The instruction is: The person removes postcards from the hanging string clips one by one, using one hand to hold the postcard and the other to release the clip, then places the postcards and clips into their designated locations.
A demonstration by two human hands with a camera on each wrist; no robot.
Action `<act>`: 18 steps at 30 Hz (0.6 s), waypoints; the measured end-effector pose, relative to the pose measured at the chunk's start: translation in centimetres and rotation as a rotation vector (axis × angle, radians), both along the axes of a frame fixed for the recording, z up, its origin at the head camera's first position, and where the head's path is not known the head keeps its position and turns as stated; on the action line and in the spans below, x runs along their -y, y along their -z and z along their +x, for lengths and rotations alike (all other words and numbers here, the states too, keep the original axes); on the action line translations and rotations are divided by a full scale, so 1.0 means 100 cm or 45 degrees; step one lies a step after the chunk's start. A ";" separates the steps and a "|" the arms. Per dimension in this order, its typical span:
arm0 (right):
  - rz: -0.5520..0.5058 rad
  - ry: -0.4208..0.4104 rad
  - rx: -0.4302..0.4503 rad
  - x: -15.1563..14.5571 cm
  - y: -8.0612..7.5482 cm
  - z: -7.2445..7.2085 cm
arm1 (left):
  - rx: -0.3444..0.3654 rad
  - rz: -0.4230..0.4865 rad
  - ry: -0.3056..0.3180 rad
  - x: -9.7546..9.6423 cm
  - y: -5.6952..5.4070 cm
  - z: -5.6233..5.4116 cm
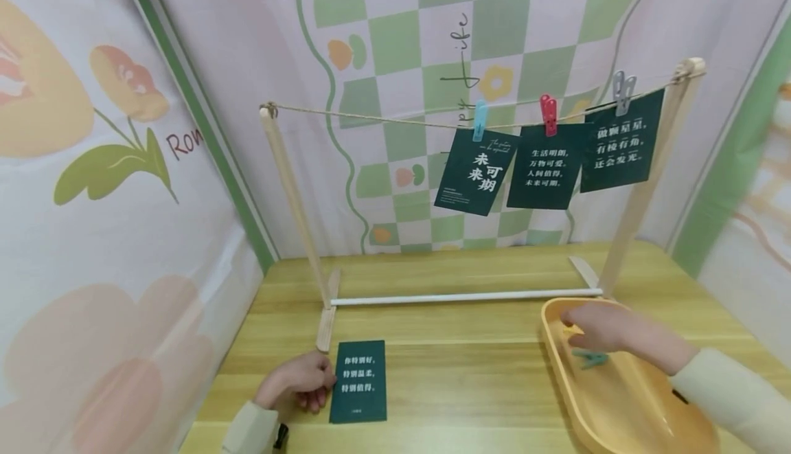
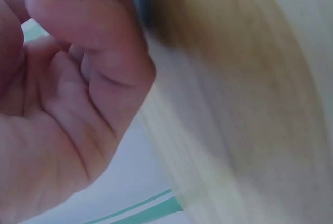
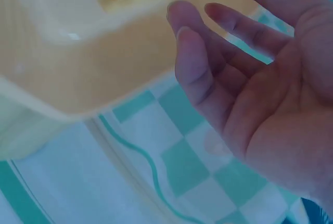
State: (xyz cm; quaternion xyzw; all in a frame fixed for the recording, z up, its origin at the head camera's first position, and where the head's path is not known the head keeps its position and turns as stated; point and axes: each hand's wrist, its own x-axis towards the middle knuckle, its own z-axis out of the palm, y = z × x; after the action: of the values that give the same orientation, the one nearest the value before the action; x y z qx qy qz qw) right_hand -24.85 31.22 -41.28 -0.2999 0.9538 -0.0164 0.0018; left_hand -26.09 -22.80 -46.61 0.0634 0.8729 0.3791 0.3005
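Green flat card [image 1: 358, 380] under curled left fingers [image 1: 321, 389]; right fingers [image 3: 208, 73] loose over yellow tray [image 1: 556, 344].

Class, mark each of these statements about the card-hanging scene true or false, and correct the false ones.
1. Three dark green cards hang from the string. True.
2. The fourth card lies in the yellow tray. False: it lies flat on the table, beside the left hand.
3. The right hand reaches over the tray, above a green clothespin. True.
4. All the pegs on the string are red. False: one is blue, one red, one grey.
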 end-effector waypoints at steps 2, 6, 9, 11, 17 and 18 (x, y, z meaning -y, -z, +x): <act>-0.104 -0.024 -0.035 0.002 -0.008 -0.005 | -0.019 0.046 -0.027 0.000 -0.001 0.000; -0.356 -0.106 -0.181 0.005 -0.024 -0.012 | -0.102 0.113 -0.031 0.001 -0.005 -0.004; -0.448 -0.108 -0.343 0.009 -0.036 -0.015 | -0.229 0.133 -0.024 0.000 -0.008 -0.008; -0.485 -0.068 -0.409 0.012 -0.046 -0.016 | -0.323 0.164 -0.060 -0.002 -0.011 -0.011; -0.633 -0.003 -0.420 0.021 -0.076 -0.015 | -0.593 0.295 -0.289 -0.014 -0.027 -0.016; -0.651 -0.008 -0.424 0.023 -0.081 -0.015 | -0.614 0.315 -0.326 -0.016 -0.030 -0.017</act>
State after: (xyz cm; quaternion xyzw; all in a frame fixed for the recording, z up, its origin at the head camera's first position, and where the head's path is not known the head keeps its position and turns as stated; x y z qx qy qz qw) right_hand -26.39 28.92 -33.20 -0.2920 0.9051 -0.2065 -0.2301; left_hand -27.80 -21.19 -43.58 0.0774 0.8671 0.4916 0.0242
